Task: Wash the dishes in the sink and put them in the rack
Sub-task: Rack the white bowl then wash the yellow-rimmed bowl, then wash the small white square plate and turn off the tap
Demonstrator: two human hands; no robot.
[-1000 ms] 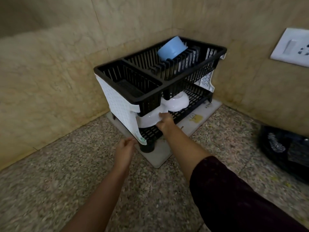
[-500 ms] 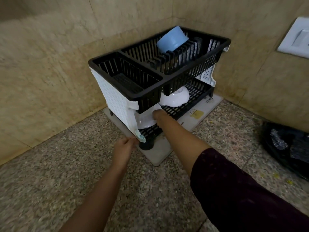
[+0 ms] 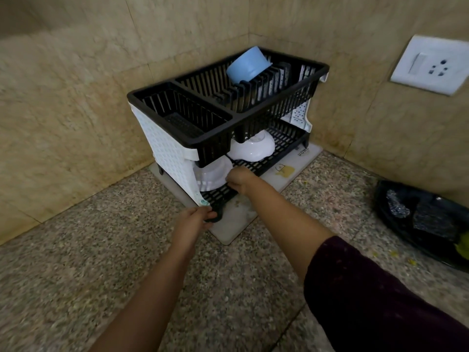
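A two-tier dish rack (image 3: pixel 208 142) with black trays and white sides stands in the tiled corner. A blue bowl (image 3: pixel 248 66) leans in the top tier. On the lower tier a white bowl (image 3: pixel 253 148) lies upside down towards the back. A second white bowl (image 3: pixel 212 174) stands on edge at the front left, under the top tray. My right hand (image 3: pixel 239 179) reaches into the lower tier and grips that front bowl's rim. My left hand (image 3: pixel 195 221) is at the rack's front corner, its fingers curled round the black foot (image 3: pixel 218 212).
The rack sits on a pale drying mat (image 3: pixel 238 224) on a speckled granite counter (image 3: pixel 101 262). A black tray (image 3: pixel 396 224) with dark crumpled items lies at the right. A white wall socket (image 3: pixel 431 64) is on the right wall.
My right hand has pushed the front white bowl further left and deeper under the top tray, where it now stands more on edge. My left hand has stayed by the rack's foot.
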